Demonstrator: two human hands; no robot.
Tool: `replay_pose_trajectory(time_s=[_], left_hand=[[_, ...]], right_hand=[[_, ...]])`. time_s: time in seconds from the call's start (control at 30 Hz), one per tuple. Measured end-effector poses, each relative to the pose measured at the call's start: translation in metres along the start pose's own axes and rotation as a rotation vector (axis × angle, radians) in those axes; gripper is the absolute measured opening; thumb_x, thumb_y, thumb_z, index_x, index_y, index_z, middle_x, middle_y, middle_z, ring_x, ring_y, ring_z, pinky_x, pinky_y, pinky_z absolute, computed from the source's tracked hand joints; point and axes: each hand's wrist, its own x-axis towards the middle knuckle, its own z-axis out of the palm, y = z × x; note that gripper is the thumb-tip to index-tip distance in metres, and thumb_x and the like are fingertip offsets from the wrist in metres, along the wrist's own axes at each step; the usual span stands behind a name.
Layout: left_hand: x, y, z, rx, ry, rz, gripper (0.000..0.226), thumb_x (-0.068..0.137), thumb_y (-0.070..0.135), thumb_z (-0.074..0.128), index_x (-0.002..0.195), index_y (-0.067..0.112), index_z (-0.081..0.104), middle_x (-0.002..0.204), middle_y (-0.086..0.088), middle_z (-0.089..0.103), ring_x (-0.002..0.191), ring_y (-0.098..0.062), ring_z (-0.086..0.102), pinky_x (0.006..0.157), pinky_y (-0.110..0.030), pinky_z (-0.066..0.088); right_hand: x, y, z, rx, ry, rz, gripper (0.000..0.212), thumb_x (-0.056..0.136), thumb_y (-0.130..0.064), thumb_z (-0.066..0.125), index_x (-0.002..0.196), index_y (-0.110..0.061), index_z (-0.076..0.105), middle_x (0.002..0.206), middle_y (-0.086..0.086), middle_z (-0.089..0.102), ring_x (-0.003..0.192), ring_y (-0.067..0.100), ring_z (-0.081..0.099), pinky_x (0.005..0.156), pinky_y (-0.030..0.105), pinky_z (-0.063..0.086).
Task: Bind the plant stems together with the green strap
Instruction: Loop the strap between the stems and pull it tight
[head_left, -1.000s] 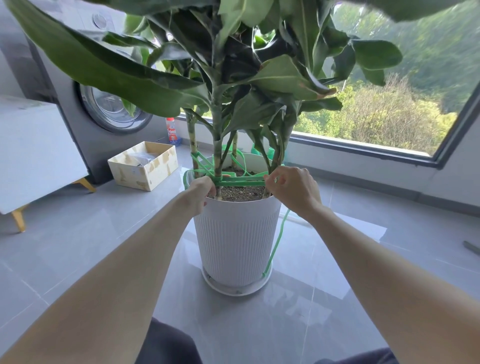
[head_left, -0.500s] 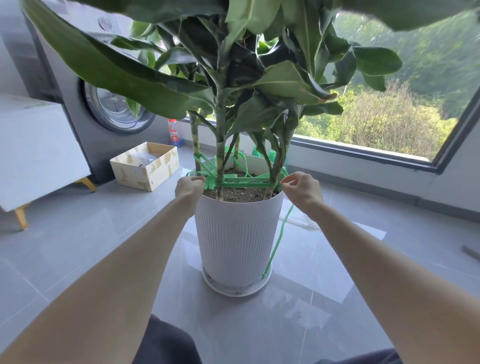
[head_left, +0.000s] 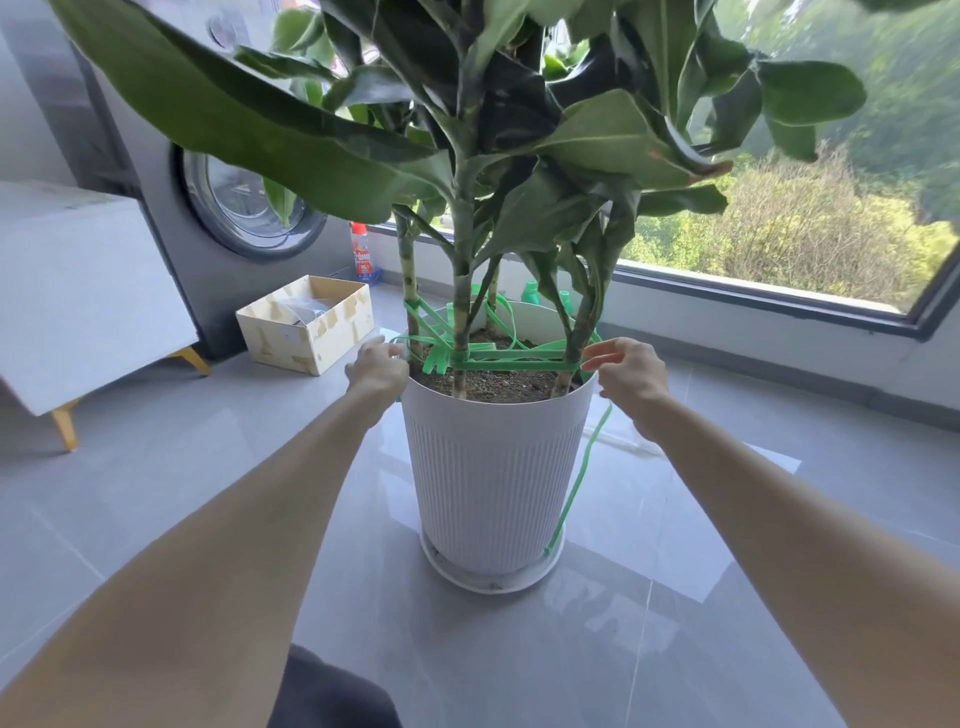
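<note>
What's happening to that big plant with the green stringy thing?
A person is tying the plant's stems together. A green strap is already wound around the stems just above the soil in the white pot. The left hand grips the strap at the pot's left rim, and the right hand pinches it at the right rim. The strap's loose tail hangs down the pot's right side.

Fingertips of my left hand (head_left: 376, 364) hidden from me, green strap (head_left: 519, 366) tail lost behind the pot (head_left: 493, 467) — leaves (head_left: 249, 119) cropped up top.
</note>
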Motion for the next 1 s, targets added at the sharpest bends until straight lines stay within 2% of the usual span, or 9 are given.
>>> replay_pose_trajectory(time_s=[0.17, 0.3, 0.4, 0.47, 0.6, 0.7, 0.77, 0.87, 1.0], left_hand=[[0.005, 0.003, 0.01, 0.208, -0.073, 0.044, 0.043, 0.089, 0.0, 0.031, 0.12, 0.009, 0.06, 0.158, 0.008, 0.013, 0.141, -0.027, 0.013, 0.112, -0.036, 0.022], [0.007, 0.011, 0.011, 0.215, -0.075, 0.002, 0.049, 0.089, -0.001, 0.027, 0.128, 0.011, 0.054, 0.159, 0.009, 0.007, 0.142, -0.028, 0.005, 0.113, -0.037, 0.018], [0.011, 0.012, 0.01, 0.158, -0.078, -0.049, 0.049, 0.095, 0.002, 0.027, 0.141, 0.012, 0.04, 0.158, -0.001, 0.01, 0.142, -0.026, 0.004, 0.114, -0.036, 0.018], [0.01, 0.012, 0.009, 0.151, -0.092, -0.046, 0.046, 0.096, 0.003, 0.027, 0.14, 0.011, 0.04, 0.153, -0.01, 0.022, 0.139, -0.028, 0.012, 0.112, -0.036, 0.021], [0.009, 0.01, 0.008, 0.191, 0.032, 0.016, 0.027, 0.092, 0.005, 0.034, 0.102, 0.011, 0.058, 0.13, -0.013, 0.047, 0.125, -0.029, 0.031, 0.1, -0.04, 0.033], [0.006, 0.006, 0.006, 0.222, 0.131, 0.171, 0.033, 0.093, 0.009, 0.04, 0.115, 0.01, 0.065, 0.132, -0.009, 0.053, 0.124, -0.029, 0.04, 0.102, -0.04, 0.036], [0.004, 0.002, 0.005, 0.2, 0.157, 0.268, 0.036, 0.089, 0.003, 0.042, 0.111, 0.012, 0.069, 0.126, -0.009, 0.058, 0.12, -0.027, 0.044, 0.1, -0.039, 0.038], [0.002, 0.0, 0.005, 0.148, 0.108, 0.374, 0.039, 0.087, -0.003, 0.043, 0.106, 0.013, 0.072, 0.122, -0.008, 0.062, 0.116, -0.024, 0.051, 0.097, -0.035, 0.043], [-0.003, 0.014, 0.01, -0.023, -0.005, 0.387, 0.04, 0.083, -0.013, 0.039, 0.107, -0.001, 0.069, 0.111, -0.014, 0.064, 0.103, -0.03, 0.055, 0.084, -0.032, 0.043]], right_hand=[[0.005, 0.003, 0.009, 0.021, 0.005, 0.013, 0.034, 0.084, 0.01, 0.042, 0.092, -0.017, 0.061, 0.084, 0.0, 0.064, 0.087, 0.016, 0.06, 0.087, 0.036, 0.053], [0.009, 0.005, 0.015, 0.037, 0.02, 0.02, 0.034, 0.084, 0.01, 0.041, 0.094, -0.015, 0.061, 0.086, 0.003, 0.065, 0.085, 0.016, 0.06, 0.085, 0.036, 0.054], [0.012, 0.008, 0.018, 0.044, 0.03, 0.029, 0.032, 0.085, 0.009, 0.042, 0.093, -0.015, 0.061, 0.088, 0.004, 0.065, 0.082, 0.017, 0.059, 0.084, 0.036, 0.054], [0.014, 0.008, 0.019, 0.039, 0.029, 0.025, 0.03, 0.086, 0.007, 0.043, 0.095, -0.014, 0.063, 0.089, 0.005, 0.065, 0.082, 0.017, 0.059, 0.083, 0.036, 0.054], [0.015, 0.006, 0.019, 0.06, 0.037, 0.031, 0.027, 0.087, 0.006, 0.045, 0.093, -0.015, 0.062, 0.09, 0.005, 0.065, 0.082, 0.017, 0.058, 0.083, 0.035, 0.053], [0.014, 0.005, 0.018, 0.084, 0.042, 0.043, 0.026, 0.087, 0.005, 0.047, 0.093, -0.015, 0.063, 0.089, 0.004, 0.065, 0.082, 0.017, 0.058, 0.085, 0.036, 0.054], [0.013, 0.003, 0.016, 0.097, 0.047, 0.047, 0.026, 0.087, 0.004, 0.049, 0.09, -0.017, 0.062, 0.087, 0.002, 0.065, 0.082, 0.016, 0.059, 0.086, 0.036, 0.054], [0.012, 0.0, 0.011, 0.116, 0.051, 0.047, 0.027, 0.087, 0.004, 0.047, 0.086, -0.019, 0.061, 0.081, -0.002, 0.064, 0.08, 0.014, 0.059, 0.086, 0.036, 0.054], [0.015, -0.001, 0.004, 0.171, 0.054, 0.054, 0.031, 0.09, 0.002, 0.046, 0.08, -0.022, 0.063, 0.076, -0.006, 0.065, 0.071, 0.007, 0.056, 0.083, 0.032, 0.053]])
